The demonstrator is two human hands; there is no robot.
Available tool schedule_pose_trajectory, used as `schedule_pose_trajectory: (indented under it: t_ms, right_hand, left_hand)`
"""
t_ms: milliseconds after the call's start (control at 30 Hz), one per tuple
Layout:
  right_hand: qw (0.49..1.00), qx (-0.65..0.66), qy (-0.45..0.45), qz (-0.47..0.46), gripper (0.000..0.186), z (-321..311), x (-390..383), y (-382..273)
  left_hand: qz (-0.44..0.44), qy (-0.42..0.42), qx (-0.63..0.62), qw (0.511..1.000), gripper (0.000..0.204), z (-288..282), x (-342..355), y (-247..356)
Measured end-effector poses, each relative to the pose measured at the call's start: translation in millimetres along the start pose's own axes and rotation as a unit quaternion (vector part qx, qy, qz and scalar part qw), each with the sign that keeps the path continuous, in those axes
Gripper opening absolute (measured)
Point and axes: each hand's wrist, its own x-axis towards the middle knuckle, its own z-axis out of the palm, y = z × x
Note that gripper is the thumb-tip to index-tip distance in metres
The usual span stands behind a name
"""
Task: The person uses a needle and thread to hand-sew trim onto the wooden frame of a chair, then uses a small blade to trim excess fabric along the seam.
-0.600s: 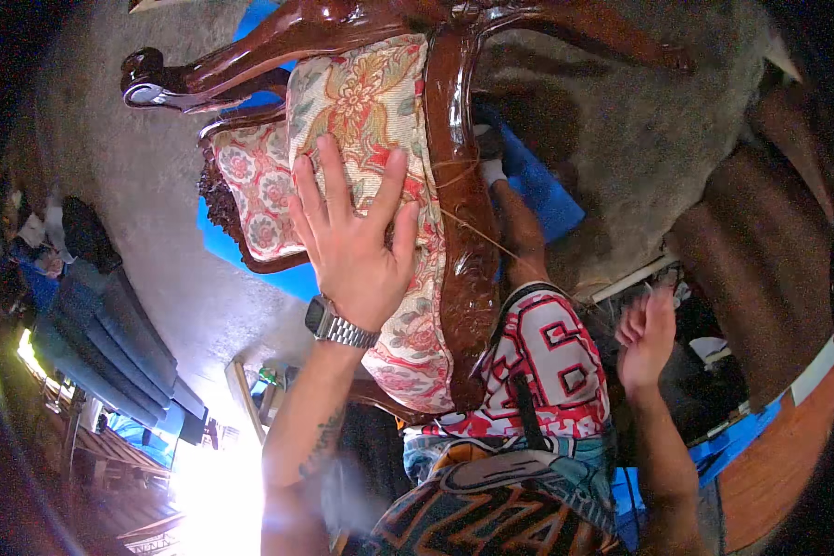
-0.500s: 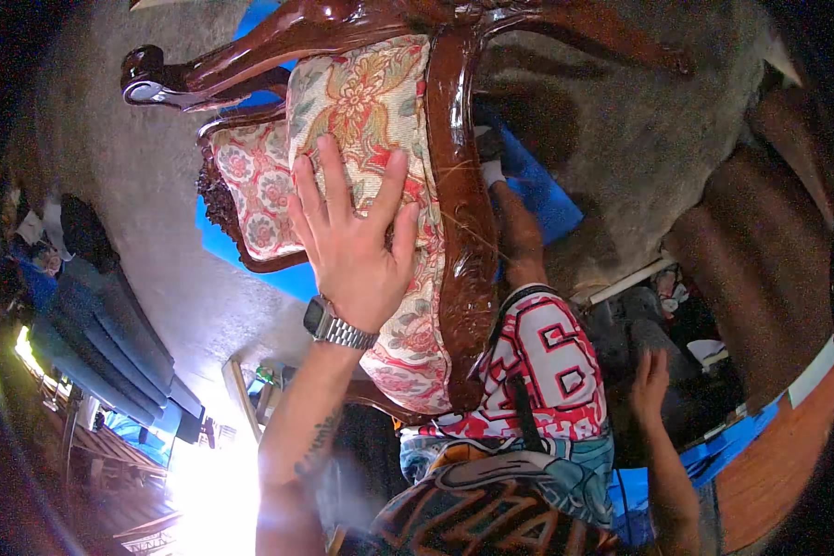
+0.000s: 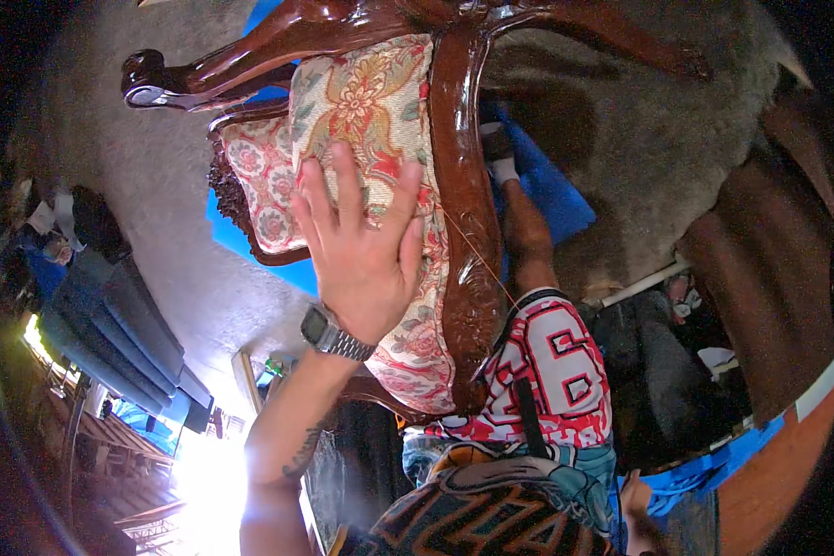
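A carved, glossy dark-wood chair [image 3: 468,185] lies tipped over, its curved legs toward the top. My left hand [image 3: 361,255] rests flat on its floral upholstered seat [image 3: 357,93], fingers spread, with a metal watch [image 3: 324,332] at the wrist. A second padded panel with a floral pattern [image 3: 259,171], framed in carved wood, shows beyond the seat. From the seat's edge a thin thread [image 3: 482,259] runs over the wooden rail toward my lap. My right hand [image 3: 636,505] is low at the right, blurred and partly cut off; its fingers cannot be made out.
Blue sheeting [image 3: 547,185] lies under the chair on the grey floor [image 3: 176,213]. My leg [image 3: 528,232] in patterned shorts extends beside the rail. Dark grey folded material [image 3: 111,315] is at the left. Brown material [image 3: 760,269] and an orange-brown board [image 3: 778,482] stand at the right.
My right hand has dropped from beside the shorts toward the lower edge. The thread, loosely curled over the rail before, now runs straighter. My left hand stays on the seat.
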Motion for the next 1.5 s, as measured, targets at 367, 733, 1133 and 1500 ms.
schedule_pose_trajectory:
  t_ms: [367,733,1133,1500]
  right_hand:
    - [0.99,0.074,0.116,0.03,0.02,-8,31,-1]
    - [0.997,0.051,0.049,0.031,0.021,-32,41,-9]
    - [0.94,0.245,0.193,0.14,0.045,-125,133,23]
    - [0.721,0.332,0.275,-0.543,0.007,-483,152,-351]
  left_hand:
    - [0.107,0.003,-0.044,0.993,0.051,-3,-10,-15]
    - [-0.146,0.092,-0.213,0.962,0.093,-1,22,-6]
    - [-0.13,0.064,-0.182,0.973,0.091,3,8,-13]
    - [-0.115,0.087,-0.176,0.974,0.09,6,4,-14]
